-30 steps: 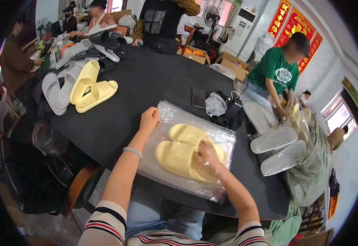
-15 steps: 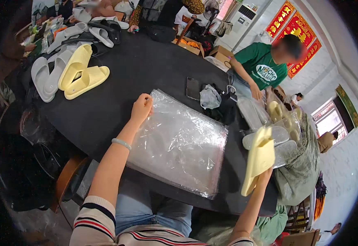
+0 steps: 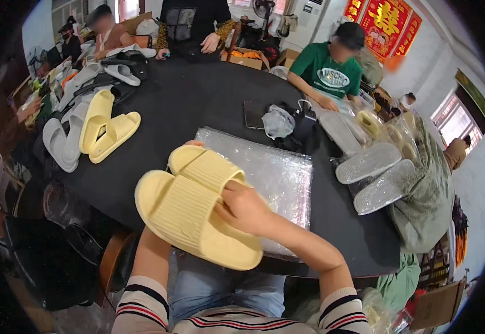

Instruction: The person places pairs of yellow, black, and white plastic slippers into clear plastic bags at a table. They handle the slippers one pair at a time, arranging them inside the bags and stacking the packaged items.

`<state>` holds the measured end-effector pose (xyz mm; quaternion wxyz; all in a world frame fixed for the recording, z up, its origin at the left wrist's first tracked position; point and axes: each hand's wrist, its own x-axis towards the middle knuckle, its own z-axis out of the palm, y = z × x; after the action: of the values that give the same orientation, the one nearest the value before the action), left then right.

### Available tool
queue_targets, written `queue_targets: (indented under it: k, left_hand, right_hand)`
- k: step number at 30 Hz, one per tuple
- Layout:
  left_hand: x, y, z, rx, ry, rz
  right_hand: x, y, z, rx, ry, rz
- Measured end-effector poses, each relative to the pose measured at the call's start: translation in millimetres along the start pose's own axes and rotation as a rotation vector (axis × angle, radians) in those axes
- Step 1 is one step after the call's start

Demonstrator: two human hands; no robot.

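Note:
A pair of pale yellow slide slippers [image 3: 178, 209] with ribbed straps hangs in front of me over the table. My right hand [image 3: 246, 210] is closed on them, its fingers tucked under the straps. Behind the slippers, only a bit of my left hand [image 3: 194, 143] shows, by the upper left corner of a stack of clear plastic bags [image 3: 278, 172]. Its fingers are mostly hidden. The slippers cover the left part of the bag stack.
On the black table [image 3: 198, 92], another yellow pair [image 3: 100, 125] and grey slippers [image 3: 59, 145] lie left. A phone [image 3: 253, 114] and crumpled plastic bag [image 3: 278, 121] sit beyond the bags. Bagged slippers [image 3: 367, 163] are at right. A person in green [image 3: 328, 69] sits across.
My right hand has brought the yellow slippers from the right side leftward, over the bag stack. They now hide most of my left hand. The view has shifted slightly.

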<state>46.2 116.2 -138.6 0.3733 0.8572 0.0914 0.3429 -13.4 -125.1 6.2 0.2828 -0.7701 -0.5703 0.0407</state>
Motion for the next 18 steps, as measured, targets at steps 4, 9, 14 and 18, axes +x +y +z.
queue_targets:
  k: [4, 9, 14, 18]
  left_hand:
    - [-3, -20, -7, -0.259, 0.093, -0.182]
    - [-1, -30, -6, -0.082, 0.037, -0.182]
    - [-5, -9, -8, -0.234, 0.000, -0.272]
    - [-4, -9, -9, -0.229, 0.069, -0.117]
  right_hand:
    - [-2, 28, 16, -0.014, 0.012, 0.219]
    - [-43, 92, 10, -0.010, -0.002, 0.496]
    - [-54, 89, -4, 0.092, 0.146, 0.478]
    - [-40, 96, -16, 0.506, 0.204, 0.499]
